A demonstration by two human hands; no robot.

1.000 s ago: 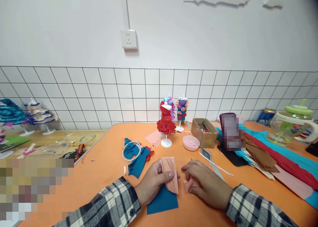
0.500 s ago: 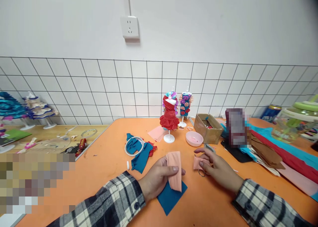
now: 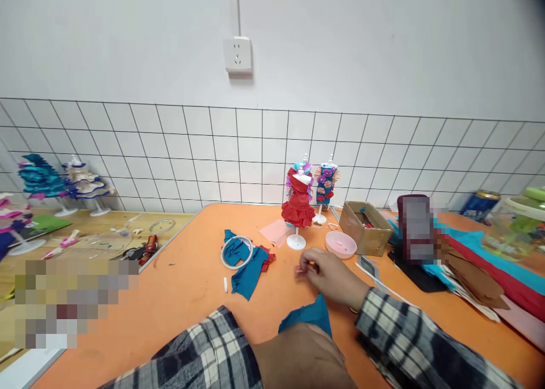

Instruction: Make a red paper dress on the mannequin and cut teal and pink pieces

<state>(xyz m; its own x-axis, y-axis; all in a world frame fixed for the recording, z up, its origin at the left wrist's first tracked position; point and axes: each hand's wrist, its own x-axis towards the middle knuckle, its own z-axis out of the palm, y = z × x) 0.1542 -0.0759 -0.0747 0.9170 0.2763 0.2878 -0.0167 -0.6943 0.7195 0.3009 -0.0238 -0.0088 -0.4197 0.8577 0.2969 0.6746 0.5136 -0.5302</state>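
My right hand (image 3: 330,274) rests on the orange table (image 3: 191,287), fingers pinched shut on a small pink scrap of cloth (image 3: 300,271). It lies just in front of a pink bowl (image 3: 340,244) and a small mannequin in a red dress (image 3: 298,205). My left hand (image 3: 304,358) is raised close to the camera at the bottom edge. Only its back shows and the fingers are hidden. A teal piece of cloth (image 3: 309,316) sticks up right behind it; whether the hand grips it is unclear.
A second mannequin in a blue flowered dress (image 3: 326,185) stands at the back. A white ring on teal and red cloth (image 3: 238,254) lies left. To the right are a cardboard box (image 3: 367,237), stacked fabric strips (image 3: 481,270), a green-lidded jar (image 3: 515,225) and a can (image 3: 479,204).
The folded peach cloth is no longer in view. My left hand rose toward the camera by the teal cloth. My right hand slid left and now pinches a small pink scrap.
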